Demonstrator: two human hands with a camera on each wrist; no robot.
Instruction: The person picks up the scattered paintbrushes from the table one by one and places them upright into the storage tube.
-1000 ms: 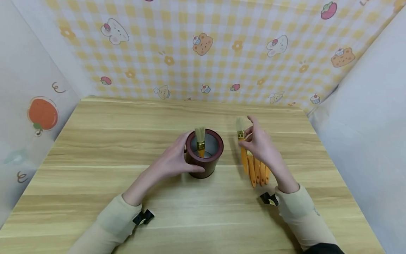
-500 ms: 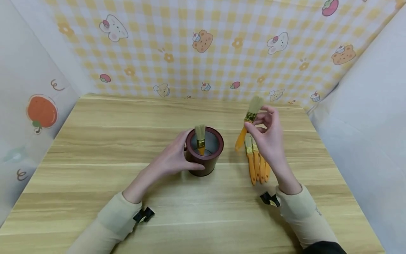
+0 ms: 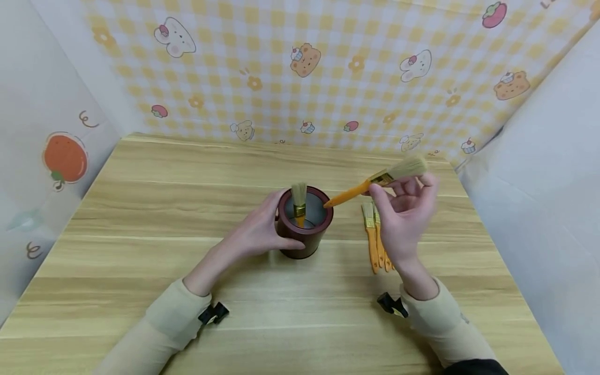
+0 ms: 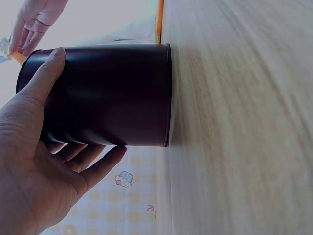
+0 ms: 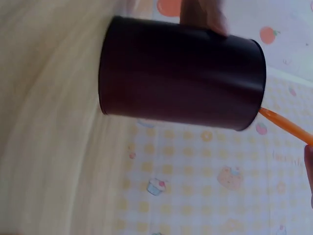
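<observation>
A dark maroon can stands upright on the table, one paintbrush leaning inside it with bristles up. My left hand grips the can from the left; in the left wrist view, thumb and fingers wrap the can's wall. My right hand pinches a second paintbrush near its metal ferrule. That brush slants, bristles up and to the right, its orange handle pointing down-left with the tip at the can's right rim. Below the right hand lie several more paintbrushes, partly hidden by it.
The wood-grain table carries the can and brushes. A yellow checked cloth backdrop rises behind it, with pale side walls left and right. Both sleeves wear black clips at the cuffs.
My right hand has lifted a paintbrush off the group on the table and turned it, bringing its handle end left to the can's rim. The left hand stays on the can.
</observation>
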